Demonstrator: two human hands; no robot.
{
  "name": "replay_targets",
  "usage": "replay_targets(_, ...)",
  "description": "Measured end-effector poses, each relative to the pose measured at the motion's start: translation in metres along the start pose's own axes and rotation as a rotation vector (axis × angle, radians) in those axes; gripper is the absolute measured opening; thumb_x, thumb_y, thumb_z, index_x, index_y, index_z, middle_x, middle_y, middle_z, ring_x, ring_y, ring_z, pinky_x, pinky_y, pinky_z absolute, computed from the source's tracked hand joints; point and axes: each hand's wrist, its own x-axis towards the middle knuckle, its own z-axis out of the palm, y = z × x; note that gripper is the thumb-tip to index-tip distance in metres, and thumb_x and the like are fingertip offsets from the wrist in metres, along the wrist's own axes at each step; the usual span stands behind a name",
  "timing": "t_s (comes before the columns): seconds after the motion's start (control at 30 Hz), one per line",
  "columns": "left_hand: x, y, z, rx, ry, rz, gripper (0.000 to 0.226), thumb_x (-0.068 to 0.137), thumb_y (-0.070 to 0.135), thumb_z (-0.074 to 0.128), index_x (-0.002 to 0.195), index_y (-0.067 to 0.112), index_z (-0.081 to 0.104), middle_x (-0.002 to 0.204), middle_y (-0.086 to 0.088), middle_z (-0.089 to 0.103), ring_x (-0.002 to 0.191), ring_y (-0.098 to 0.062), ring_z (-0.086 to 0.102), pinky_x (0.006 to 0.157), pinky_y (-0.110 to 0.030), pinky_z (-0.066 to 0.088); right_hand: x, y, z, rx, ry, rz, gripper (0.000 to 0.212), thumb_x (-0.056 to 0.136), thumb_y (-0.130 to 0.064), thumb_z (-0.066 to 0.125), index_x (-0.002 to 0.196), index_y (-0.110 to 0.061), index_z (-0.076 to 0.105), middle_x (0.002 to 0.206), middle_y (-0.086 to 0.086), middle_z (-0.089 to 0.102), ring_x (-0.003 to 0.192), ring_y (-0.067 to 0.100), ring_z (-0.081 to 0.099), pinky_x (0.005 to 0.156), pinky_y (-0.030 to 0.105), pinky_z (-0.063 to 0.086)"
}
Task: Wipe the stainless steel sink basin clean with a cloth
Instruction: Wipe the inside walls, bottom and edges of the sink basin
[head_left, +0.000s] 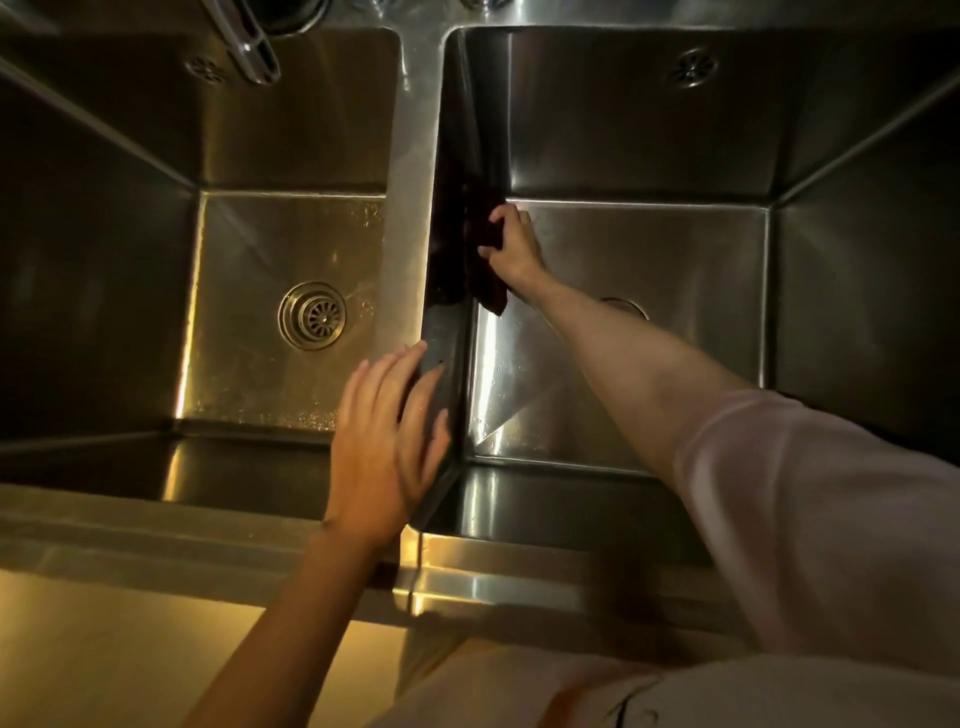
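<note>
Right hand (511, 249): grip closed on a dark cloth (485, 254), fingers curled round its bunched upper part. Cloth pressed flat against the left inner wall of the right basin (639, 332), low on that wall, its tail hanging just above the basin floor.

Left hand (387, 441): fingers straight and spread, holding nothing, resting on the divider (410, 208) between the two basins, nearer the person than the cloth.

Outward from the cloth: water droplets and streaks on the right basin floor toward the near corner. Right basin drain (626, 306) mostly hidden behind the forearm. Left basin (280, 312), beyond the divider, shows spotting around its strainer (312, 316); faucet (244, 47) overhangs its far edge.

Judgement: wiping underway, mid-task. One wall in work; floor and remaining walls appear still to do. Cannot tell which surfaces are already wiped.
</note>
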Motion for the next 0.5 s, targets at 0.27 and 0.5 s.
replay_targets(0.27, 0.000, 0.000, 0.000, -0.029, 0.016, -0.018, 0.036, 0.094, 0.022, 0.049, 0.124, 0.005, 0.055, 0.138, -0.017, 0.050, 0.132, -0.028, 0.042, 0.110, -0.050, 0.034, -0.030, -0.004, -0.008, 0.117, 0.017, -0.043, 0.037, 0.082, -0.011, 0.067, 0.114, -0.016, 0.049, 0.118, 0.002, 0.045, 0.108, 0.017, 0.051, 0.092, 0.028, 0.047)
replay_targets(0.5, 0.002, 0.004, -0.005, -0.020, -0.013, -0.035, 0.034, 0.090, 0.015, 0.055, 0.121, 0.001, 0.060, 0.137, -0.018, 0.052, 0.131, -0.028, 0.042, 0.106, -0.051, 0.038, -0.101, -0.038, -0.030, 0.254, 0.157, -0.371, 0.038, 0.071, -0.021, 0.074, 0.102, -0.025, 0.053, 0.103, -0.012, 0.047, 0.094, -0.015, 0.044, 0.084, 0.010, 0.039)
